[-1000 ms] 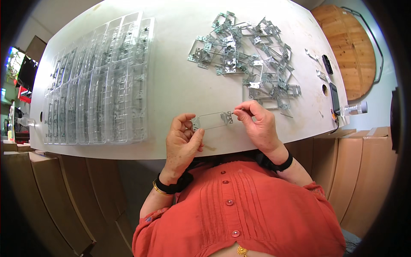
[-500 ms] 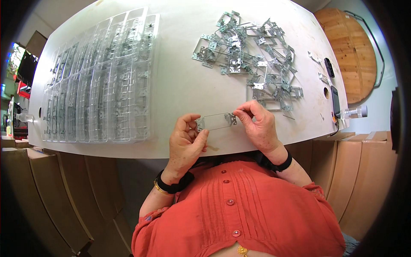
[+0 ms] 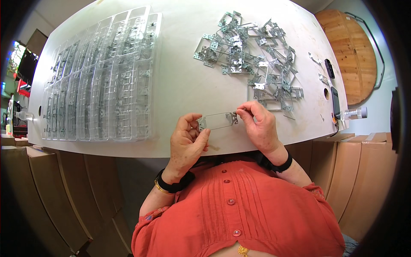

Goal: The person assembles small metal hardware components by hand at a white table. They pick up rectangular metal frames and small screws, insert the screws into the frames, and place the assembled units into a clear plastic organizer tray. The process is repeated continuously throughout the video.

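Observation:
Between my two hands, over the table's near edge, a thin metal wire frame (image 3: 218, 120) with a stamped plate at each end is held level. My left hand (image 3: 188, 141) grips its left plate between thumb and fingers. At the other end, the thumb and forefinger of my right hand (image 3: 260, 127) pinch the corner of the right plate. A tangled pile of similar metal frames (image 3: 236, 47) lies beyond my hands, to the right. On the left, a clear plastic tray (image 3: 157, 64) holds many such metal parts in long compartments.
The white table (image 3: 177, 51) carries a black phone-like device (image 3: 335, 103), a small black object (image 3: 329, 68) and loose metal pieces at its right side. Clear bottles jut out at both table sides. Cardboard boxes (image 3: 361, 171) stand below, and a round wooden board (image 3: 349, 55) leans at the right.
Almost nothing differs. The hands and the wire frame keep their places and grip, with only a slight shift of the whole view.

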